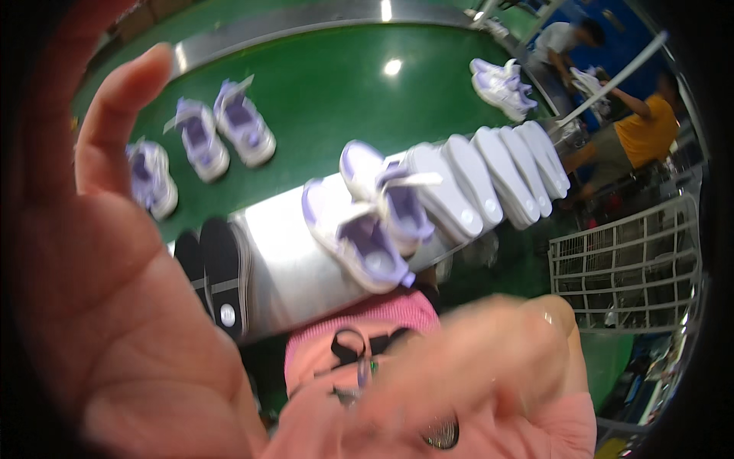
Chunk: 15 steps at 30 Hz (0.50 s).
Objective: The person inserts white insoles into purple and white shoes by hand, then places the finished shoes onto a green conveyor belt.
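My left hand (145,306) is raised close to the camera, palm showing and fingers stretched out, with nothing in it. My right hand (482,352) is smeared by motion in front of my pink top, so its fingers cannot be made out. Beyond my hands, a pair of white and lilac sneakers lies on the metal ledge: the left shoe (359,249) and the right shoe (394,195) touch side by side. Neither hand touches them. Black insoles (222,268) lie by my left hand, and several white insoles (489,180) are fanned out right of the sneakers.
Behind the metal ledge (283,252) runs a green conveyor belt (329,99). It carries more sneakers, a pair (222,134) at left and others (505,88) at far right. A wire rack (627,268) stands at right, and two people (646,126) handle shoes beyond.
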Each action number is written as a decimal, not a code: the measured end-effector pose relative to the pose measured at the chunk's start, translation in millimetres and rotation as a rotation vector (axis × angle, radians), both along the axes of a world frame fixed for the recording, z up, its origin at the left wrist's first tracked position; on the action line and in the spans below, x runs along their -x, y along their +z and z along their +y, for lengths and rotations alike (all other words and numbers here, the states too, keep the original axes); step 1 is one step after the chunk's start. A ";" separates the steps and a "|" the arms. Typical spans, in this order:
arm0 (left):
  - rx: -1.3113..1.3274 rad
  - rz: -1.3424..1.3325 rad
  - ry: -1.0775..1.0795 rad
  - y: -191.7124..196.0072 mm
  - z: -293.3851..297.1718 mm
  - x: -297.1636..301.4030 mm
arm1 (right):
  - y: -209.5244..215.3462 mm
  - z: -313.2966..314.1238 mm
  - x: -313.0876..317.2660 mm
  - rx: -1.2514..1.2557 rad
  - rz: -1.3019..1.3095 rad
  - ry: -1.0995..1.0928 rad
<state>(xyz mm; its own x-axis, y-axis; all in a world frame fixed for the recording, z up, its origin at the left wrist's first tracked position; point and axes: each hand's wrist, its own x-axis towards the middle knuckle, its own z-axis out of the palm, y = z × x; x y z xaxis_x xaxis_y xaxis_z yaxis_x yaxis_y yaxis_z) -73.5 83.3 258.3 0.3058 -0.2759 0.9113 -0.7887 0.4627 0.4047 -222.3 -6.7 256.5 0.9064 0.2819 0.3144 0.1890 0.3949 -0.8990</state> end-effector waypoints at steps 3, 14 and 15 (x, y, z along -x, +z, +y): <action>0.067 0.007 -0.007 11.0 -10.9 -0.2 | 11.8 22.2 -4.5 -0.227 -0.231 0.190; 0.177 0.021 0.010 35.3 -1.9 -12.7 | 23.1 31.7 23.1 -0.189 -0.274 0.090; 0.180 0.022 0.009 33.6 -0.9 -12.4 | 23.3 30.6 24.1 -0.186 -0.271 0.080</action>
<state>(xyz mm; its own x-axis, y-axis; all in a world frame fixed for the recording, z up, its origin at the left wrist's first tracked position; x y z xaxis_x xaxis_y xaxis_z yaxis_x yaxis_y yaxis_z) -61.1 82.4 292.0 0.3281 -0.1060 0.9387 -0.7848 0.5224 0.3334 -246.5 23.9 279.7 0.7600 0.2636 0.5940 0.3737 0.5706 -0.7313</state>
